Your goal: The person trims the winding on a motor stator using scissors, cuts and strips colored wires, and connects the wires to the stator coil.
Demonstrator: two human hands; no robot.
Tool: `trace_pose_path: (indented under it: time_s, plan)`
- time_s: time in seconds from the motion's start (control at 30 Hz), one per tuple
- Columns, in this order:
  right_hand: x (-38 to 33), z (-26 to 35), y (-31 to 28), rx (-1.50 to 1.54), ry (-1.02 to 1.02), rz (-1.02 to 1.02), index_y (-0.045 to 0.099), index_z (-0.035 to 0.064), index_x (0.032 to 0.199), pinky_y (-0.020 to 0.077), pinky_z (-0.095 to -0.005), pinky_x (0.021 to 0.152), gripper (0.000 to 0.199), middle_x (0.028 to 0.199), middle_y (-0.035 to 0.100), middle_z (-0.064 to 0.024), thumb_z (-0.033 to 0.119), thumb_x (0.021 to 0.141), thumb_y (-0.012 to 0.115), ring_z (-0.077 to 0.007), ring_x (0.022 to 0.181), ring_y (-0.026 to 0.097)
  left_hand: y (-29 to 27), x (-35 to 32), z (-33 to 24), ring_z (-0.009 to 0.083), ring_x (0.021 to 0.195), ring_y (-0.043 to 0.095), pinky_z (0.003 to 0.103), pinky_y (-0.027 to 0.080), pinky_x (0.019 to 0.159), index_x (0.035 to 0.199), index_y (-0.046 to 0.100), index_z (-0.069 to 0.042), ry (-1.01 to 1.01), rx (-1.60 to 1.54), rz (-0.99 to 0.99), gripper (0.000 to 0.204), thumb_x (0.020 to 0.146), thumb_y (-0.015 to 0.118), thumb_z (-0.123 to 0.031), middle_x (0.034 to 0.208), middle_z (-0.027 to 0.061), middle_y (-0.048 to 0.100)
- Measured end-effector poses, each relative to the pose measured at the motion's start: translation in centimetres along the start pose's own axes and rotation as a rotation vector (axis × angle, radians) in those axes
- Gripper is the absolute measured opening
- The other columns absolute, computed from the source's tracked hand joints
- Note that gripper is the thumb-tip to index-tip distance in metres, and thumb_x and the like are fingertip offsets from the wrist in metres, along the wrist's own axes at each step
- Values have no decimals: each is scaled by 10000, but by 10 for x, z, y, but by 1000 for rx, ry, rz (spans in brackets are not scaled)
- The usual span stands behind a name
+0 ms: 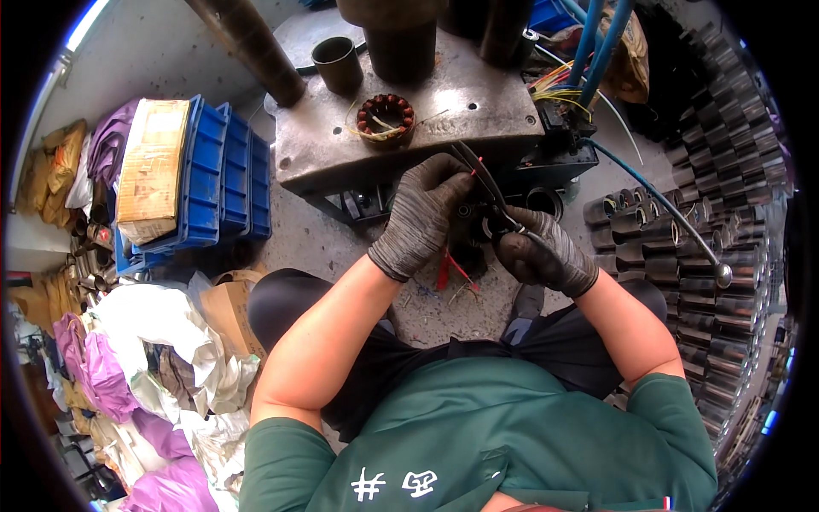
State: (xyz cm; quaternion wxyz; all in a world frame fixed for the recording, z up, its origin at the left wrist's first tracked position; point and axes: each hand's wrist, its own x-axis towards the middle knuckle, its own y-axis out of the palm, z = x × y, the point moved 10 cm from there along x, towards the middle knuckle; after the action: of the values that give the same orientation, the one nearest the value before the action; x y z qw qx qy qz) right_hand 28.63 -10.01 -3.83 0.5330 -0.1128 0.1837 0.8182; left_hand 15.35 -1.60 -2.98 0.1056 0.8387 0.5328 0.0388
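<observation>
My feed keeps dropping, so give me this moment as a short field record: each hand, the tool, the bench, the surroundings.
left hand: gloved left hand, fingers pinching a thin red wire near the scissor tips
right hand: gloved right hand gripping scissors, blades pointing up and away
bench: grey metal plate with a copper-wound stator resting on it, loose leads sticking out
right side: stacked rows of metal cylinders
left side: blue plastic crates, cardboard box on top
floor: wire offcuts between the knees

Bright, even daylight, perhaps from upper left; soft shadows; fisheye bends and darkens the rim.
</observation>
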Motion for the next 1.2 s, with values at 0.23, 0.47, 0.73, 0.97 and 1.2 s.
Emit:
trace_pose_path:
  time_s: [0.23,0.47,0.73,0.97,1.2]
  plan:
    - [-1,0,8,40,-37,17,621,75,1384,367,-172,547,596,843,657,59,424,932,793,5,630,495,-4,-7,-2,102,856,621,279,528,776,1033,680,-2,51,86,-98,162,978,646,-150,914,34,684]
    - [17,-7,-9,-142,-327,-141,557,61,1477,540,-286,702,655,1124,718,-7,250,914,834,-89,871,650,-2,-10,-8,121,858,647,277,537,781,1006,702,6,-4,78,-90,191,962,589,-141,912,52,699]
    - [6,35,-16,-1080,-522,-382,552,46,1478,587,-369,877,585,1244,713,-82,101,933,758,-185,1036,702,2,-10,-8,144,866,669,293,550,784,1022,714,-5,13,-225,-89,197,946,590,-138,947,71,712]
    - [7,20,13,-57,-272,-27,593,91,1440,534,-299,681,558,1058,695,29,245,939,785,-100,798,624,-3,-15,-18,102,781,589,274,500,710,990,682,-22,64,-21,-76,177,962,606,-178,857,23,642]
    - [3,8,25,133,-103,96,610,86,1362,309,-180,511,588,769,574,91,478,944,744,0,562,415,-2,-15,-15,111,816,615,277,523,747,980,690,2,56,-112,-60,170,950,622,-151,864,48,673]
